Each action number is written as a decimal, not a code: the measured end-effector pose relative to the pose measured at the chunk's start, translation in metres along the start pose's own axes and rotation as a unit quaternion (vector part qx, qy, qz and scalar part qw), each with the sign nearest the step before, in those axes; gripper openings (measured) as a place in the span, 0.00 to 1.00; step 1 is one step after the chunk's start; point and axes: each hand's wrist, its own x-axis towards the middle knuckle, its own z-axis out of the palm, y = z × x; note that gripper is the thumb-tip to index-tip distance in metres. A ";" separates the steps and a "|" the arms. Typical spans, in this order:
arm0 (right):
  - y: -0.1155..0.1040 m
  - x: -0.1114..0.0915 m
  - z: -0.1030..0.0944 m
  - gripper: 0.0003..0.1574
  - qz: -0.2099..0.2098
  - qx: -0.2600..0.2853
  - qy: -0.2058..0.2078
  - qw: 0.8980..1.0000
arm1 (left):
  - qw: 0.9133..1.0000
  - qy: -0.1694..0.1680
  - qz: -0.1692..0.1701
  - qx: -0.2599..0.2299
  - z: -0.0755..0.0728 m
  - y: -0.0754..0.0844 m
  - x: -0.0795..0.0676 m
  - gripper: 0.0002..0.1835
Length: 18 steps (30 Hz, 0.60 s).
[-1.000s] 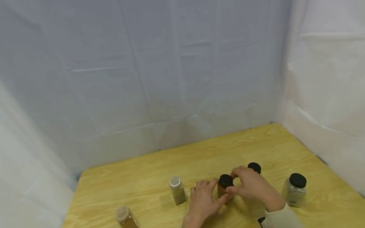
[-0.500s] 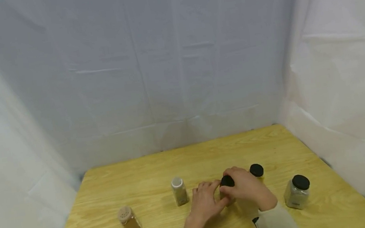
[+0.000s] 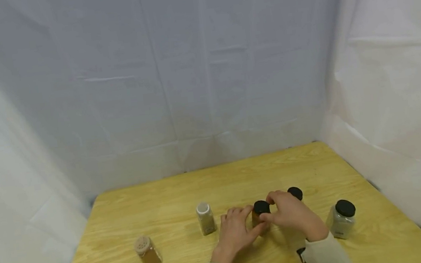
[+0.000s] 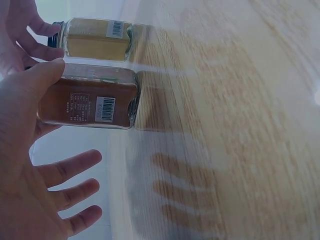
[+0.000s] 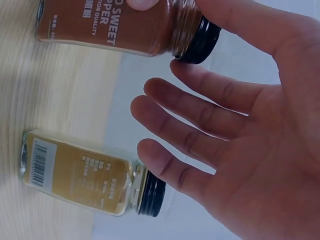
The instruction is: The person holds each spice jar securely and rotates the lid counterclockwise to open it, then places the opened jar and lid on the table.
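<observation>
Jar of red-brown powder stands upright on the wooden table, pinched in the left hand; the right hand has thumb and forefinger at its black lid, though whether gripping, one cannot tell.

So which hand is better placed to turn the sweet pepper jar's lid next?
Likely the right hand: its thumb and index finger flank the black lid, while the left hand holds the sweet pepper jar by its body.
</observation>
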 end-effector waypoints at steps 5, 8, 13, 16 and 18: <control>-0.001 0.003 0.003 0.25 -0.016 -0.010 -0.001 1.000 | 1.000 0.003 0.003 -0.003 0.002 0.000 -0.001 0.36; -0.002 0.005 0.006 0.25 -0.037 -0.007 -0.003 0.999 | 1.000 0.007 0.006 0.001 0.003 0.000 -0.001 0.34; -0.004 0.009 0.011 0.23 -0.061 -0.013 -0.003 0.998 | 1.000 0.009 0.004 0.003 0.003 0.000 -0.001 0.33; -0.007 0.009 0.012 0.24 -0.052 -0.026 0.001 0.998 | 1.000 0.008 0.002 0.004 0.002 0.001 -0.001 0.34; -0.008 0.008 0.011 0.28 -0.040 -0.035 0.005 0.999 | 1.000 0.006 0.001 0.006 0.002 0.001 -0.001 0.34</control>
